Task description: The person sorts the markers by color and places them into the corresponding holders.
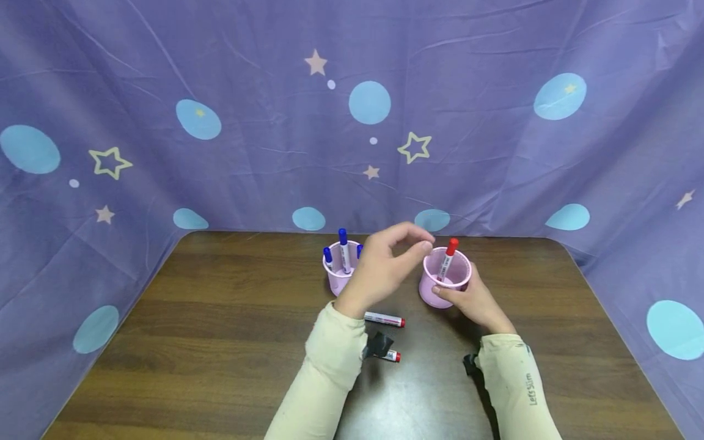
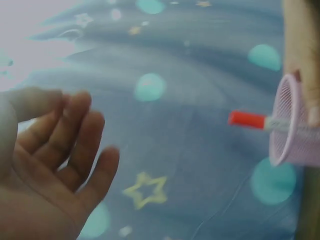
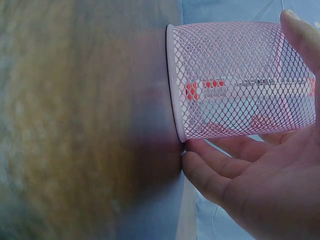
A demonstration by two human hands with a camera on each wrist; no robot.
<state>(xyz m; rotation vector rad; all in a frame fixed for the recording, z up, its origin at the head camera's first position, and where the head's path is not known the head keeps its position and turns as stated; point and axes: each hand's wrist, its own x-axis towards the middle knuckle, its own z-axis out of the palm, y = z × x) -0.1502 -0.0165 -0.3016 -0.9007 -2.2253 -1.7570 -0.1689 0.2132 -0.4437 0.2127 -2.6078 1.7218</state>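
My right hand (image 1: 480,298) grips a pink mesh pen cup (image 1: 426,289) on the table, thumb across the near side and fingers around the far side. One red-capped marker (image 1: 446,263) leans inside that cup, cap up; its barrel shows through the mesh in the right wrist view. To the left of the cup's rim, my left hand (image 1: 385,263) is raised with loosely bent fingers and nothing in them. In the left wrist view its palm (image 2: 45,200) shows bare, apart from the cup.
Partly behind my left hand stands a second pink mesh cup (image 1: 337,283) with several blue-capped markers (image 1: 344,249). Two red-capped markers, one farther (image 1: 385,319) and one nearer (image 1: 393,355), lie on the wooden table (image 1: 220,330). A purple patterned curtain (image 1: 264,122) surrounds the back and sides.
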